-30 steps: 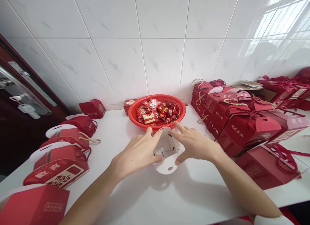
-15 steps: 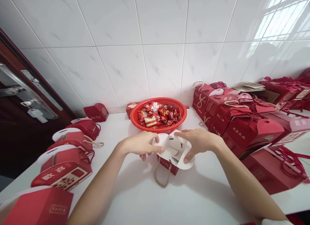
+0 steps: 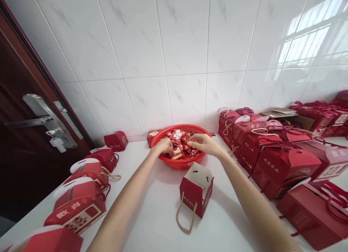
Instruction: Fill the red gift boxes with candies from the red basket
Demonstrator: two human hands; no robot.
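Both hands are over a red plastic basket [image 3: 174, 166] of small wrapped candies [image 3: 178, 135]. My left hand [image 3: 165, 146] is at its left side, fingers curled down and closed on a wrapped candy, which the fingers partly hide. On the right side, my right hand [image 3: 204, 142] reaches over the rim, thumb and forefinger slightly apart at the candies' surface. In front of the basket stands a red carton gift box [image 3: 191, 194] with its top open, white inside, with dark slots in its flaps. Its rope handle [image 3: 186, 231] droops onto the table.
Red gift boxes [image 3: 78, 205] line the left of the white table [image 3: 152, 223]. More boxes [image 3: 285, 165] are stacked at the right, with cord handles hanging out. Behind is a tiled wall [image 3: 187, 96]; a dark door [image 3: 24, 154] with keys stands at left.
Both hands have left the flaps of the gift box and moved forward into the candy basket. The box now stands on its own, and the view has tilted up.
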